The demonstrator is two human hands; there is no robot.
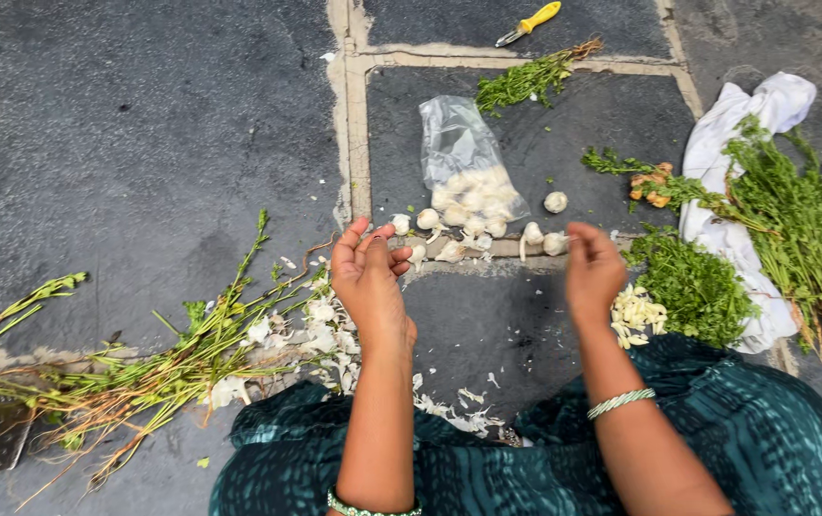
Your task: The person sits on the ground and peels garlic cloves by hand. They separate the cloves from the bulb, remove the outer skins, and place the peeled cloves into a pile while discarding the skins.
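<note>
**Garlic peeling on the stone floor**

Left hand (370, 277) is curled, fingertips pinched on a small white garlic clove (418, 253). Right hand (593, 272) is loosely closed with its back to the camera, so I can't tell if it's holding anything.

Just past both hands, loose white garlic bulbs (531, 234) lie in a row, roughly ten, spilling from one clear plastic bag (464, 167) with more inside. Beside the right hand there's one small pile of peeled pale cloves (637, 315), touching a mound of green leafy herbs (693, 282). White papery skins (320, 334) are scattered left of the left hand, over long green stalks (172, 358).

It's all on a dark grey stone floor (143, 143) with pale mortar joints. Further out: one white cloth (736, 162) under rooted herb bunches (798, 229), one yellow-handled tool (530, 23), and another herb sprig (530, 81).
</note>
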